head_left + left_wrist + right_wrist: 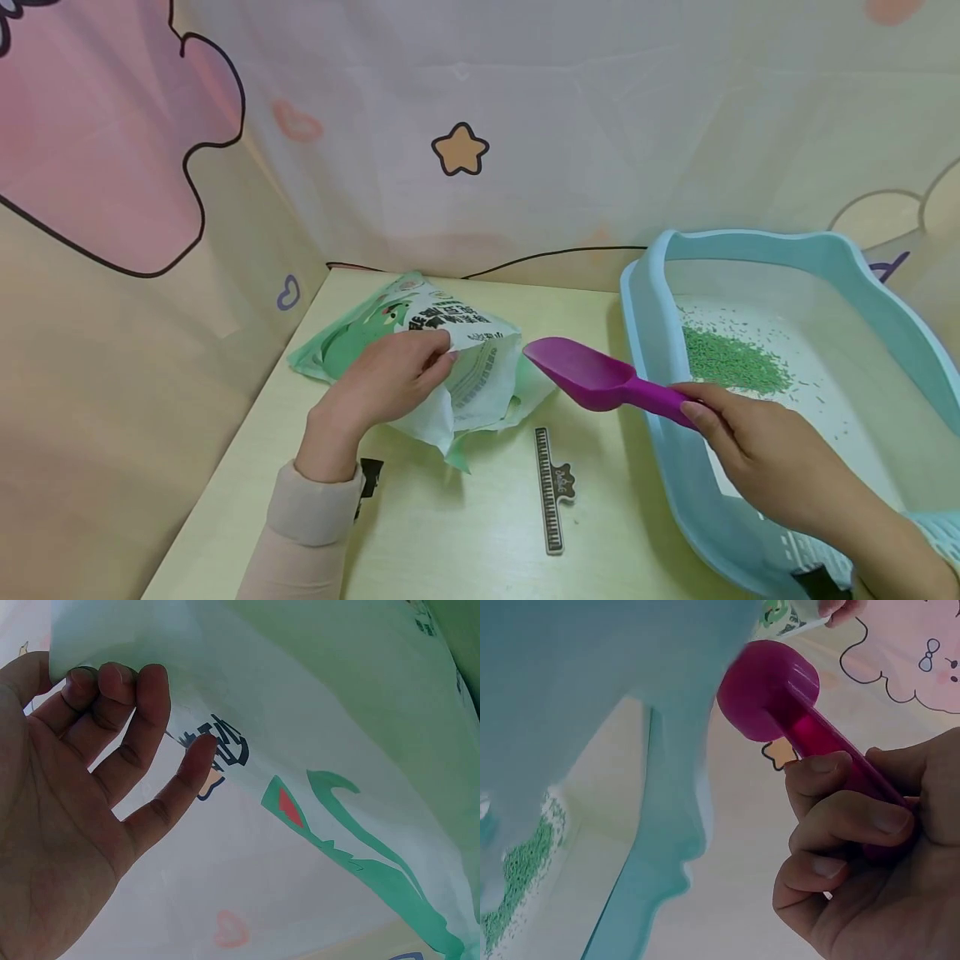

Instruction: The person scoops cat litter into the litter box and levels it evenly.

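Step in hand, as judged: readying the scoop (592, 375) to take from the bag (483, 379) on the tabletop (465, 533). The left hand (393, 375) pinches the bag's upper edge; the right hand (765, 450), over the tray (750, 242), grips the handle. Next move appears to call for scoop-to-mouth alignment.

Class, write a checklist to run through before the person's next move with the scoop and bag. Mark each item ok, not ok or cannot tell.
1. Purple scoop gripped by its handle in the right hand: ok.
2. Bag steadied: ok, the left hand pinches its edge.
3. Scoop bowl empty: ok, no pellets show in it in the head view.
4. Scoop inside the bag: not ok, its tip is outside.
5. Pellets left in the bag: cannot tell, its contents are hidden.
6. Green pellets spread across the blue tray: not ok, most lie in one patch.
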